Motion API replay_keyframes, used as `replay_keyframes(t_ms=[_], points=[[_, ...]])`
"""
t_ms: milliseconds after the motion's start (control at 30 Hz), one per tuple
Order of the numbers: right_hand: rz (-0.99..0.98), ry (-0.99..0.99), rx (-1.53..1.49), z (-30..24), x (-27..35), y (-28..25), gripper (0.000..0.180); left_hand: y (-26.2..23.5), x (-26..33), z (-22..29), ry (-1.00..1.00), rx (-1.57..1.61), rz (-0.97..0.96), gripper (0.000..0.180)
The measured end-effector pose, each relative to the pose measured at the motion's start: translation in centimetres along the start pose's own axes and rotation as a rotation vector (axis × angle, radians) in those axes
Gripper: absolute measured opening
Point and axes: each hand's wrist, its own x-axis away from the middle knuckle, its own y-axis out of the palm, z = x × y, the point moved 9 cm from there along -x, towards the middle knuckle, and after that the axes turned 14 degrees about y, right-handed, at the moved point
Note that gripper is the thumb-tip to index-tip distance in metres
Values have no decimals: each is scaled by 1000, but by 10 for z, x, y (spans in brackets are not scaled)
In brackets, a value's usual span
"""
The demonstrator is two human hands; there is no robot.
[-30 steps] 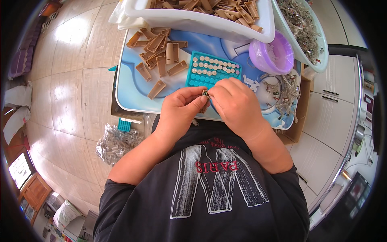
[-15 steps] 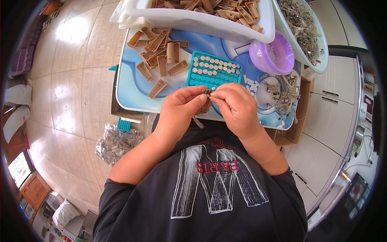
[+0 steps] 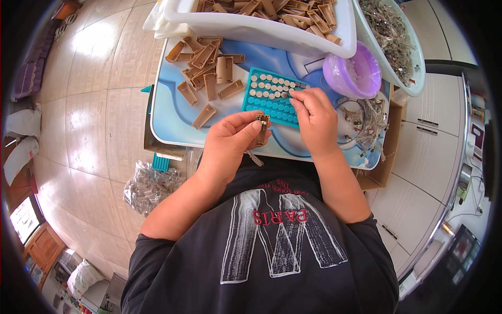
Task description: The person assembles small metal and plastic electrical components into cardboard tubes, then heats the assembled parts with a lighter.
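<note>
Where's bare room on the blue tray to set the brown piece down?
Bare blue tray: near-left corner, below the loose brown housings and left of the left hand. A thin strip between the housings and the teal grid tray. Crowded: the right side, with the right hand, purple bowl and wire tangle; white bin covers the far edge.

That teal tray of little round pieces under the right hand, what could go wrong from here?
The right hand picks at the teal tray, so a nudge might scatter the round pieces. The left hand pinches the brown housing near the blue board's front edge; a dropped part could fall to the floor.
</note>
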Motion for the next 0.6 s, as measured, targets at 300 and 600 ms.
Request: replay_keyframes(t_ms=[300,600], points=[[95,-188,187,-18,-6,6,16,2,-1,-1,-1,23,1,26],[87,-196,104,-27,5,-3,14,2,-3,-4,4,30,-16,27]])
